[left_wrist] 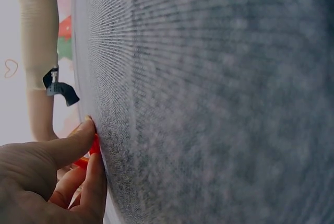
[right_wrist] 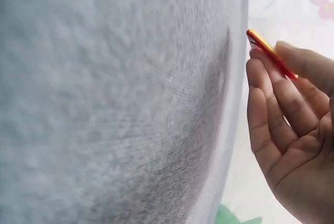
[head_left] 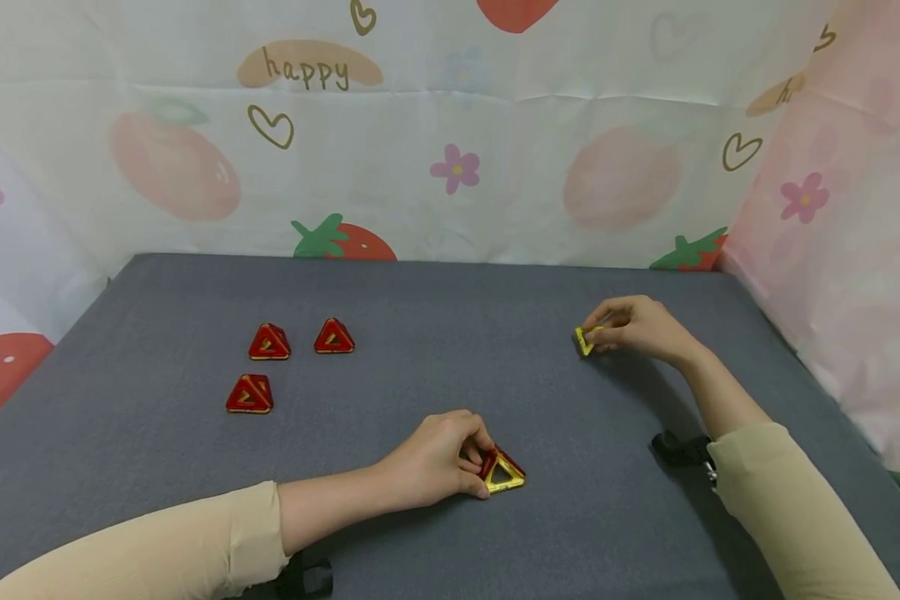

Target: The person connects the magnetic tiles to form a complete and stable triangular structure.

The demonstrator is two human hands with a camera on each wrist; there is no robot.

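My left hand (head_left: pixel 438 458) pinches a red and gold triangular magnetic tile piece (head_left: pixel 504 472) at the front middle of the grey table. Its near side is a gold triangular frame with an open centre, with red behind it; the fingers hide its left part. In the left wrist view, red shows between thumb and fingers. Farther back on the right, my right hand (head_left: pixel 641 329) holds a single triangular tile (head_left: pixel 587 341) between thumb and fingers, raised over the cloth. The right wrist view shows this tile (right_wrist: pixel 272 54) nearly edge-on, gold on one side and red on the other.
Three small red pyramids with gold edges stand at the left: one at the back (head_left: pixel 270 342), one right of it (head_left: pixel 334 337), one nearer me (head_left: pixel 250 394). Grey cloth covers the table (head_left: pixel 420 333). A printed curtain (head_left: pixel 525 125) hangs behind it and along the sides.
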